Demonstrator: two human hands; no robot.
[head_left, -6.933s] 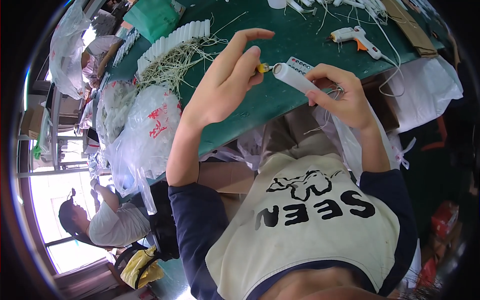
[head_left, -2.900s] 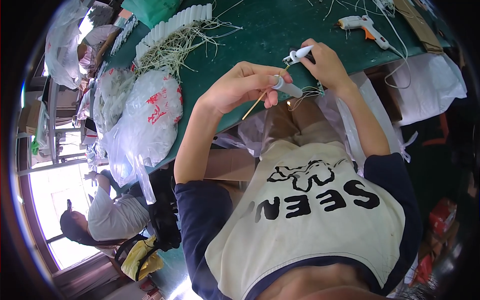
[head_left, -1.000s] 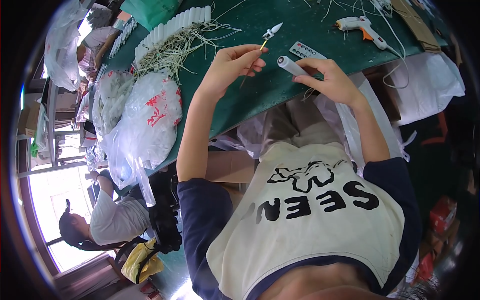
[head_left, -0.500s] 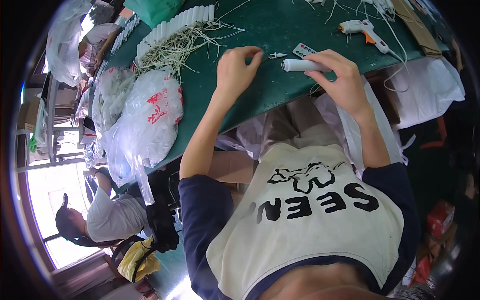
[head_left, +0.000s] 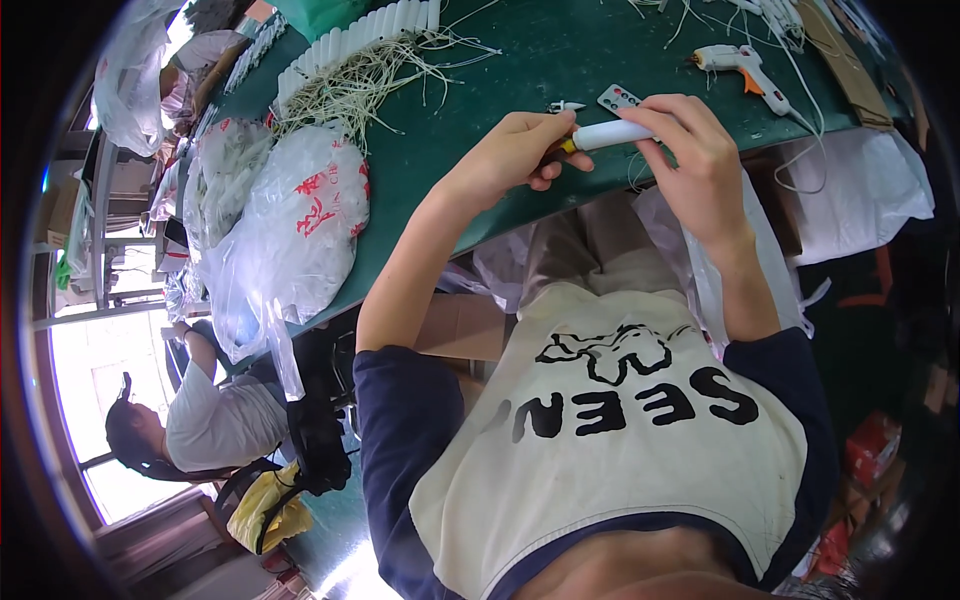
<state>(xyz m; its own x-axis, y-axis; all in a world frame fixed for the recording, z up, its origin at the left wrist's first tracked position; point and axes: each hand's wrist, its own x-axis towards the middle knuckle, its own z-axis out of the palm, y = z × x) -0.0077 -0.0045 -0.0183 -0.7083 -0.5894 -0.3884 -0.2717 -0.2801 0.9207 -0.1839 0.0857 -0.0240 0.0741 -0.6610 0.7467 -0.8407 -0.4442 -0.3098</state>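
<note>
My right hand grips a white plastic tube and holds it level above the near edge of the green table. My left hand is closed around a thin stick with a yellow end that meets the tube's left end. A small white flame-shaped tip and a small grey remote lie on the table just behind my hands.
A white glue gun with its cord lies at the back right. A row of white tubes and a tangle of thin wires sit at the back left. Bulging plastic bags crowd the left. Another person sits at lower left.
My left hand left the table, where it was pressing down by the small tip, and came back to the tube's left end holding the stick. My right hand kept the tube.
</note>
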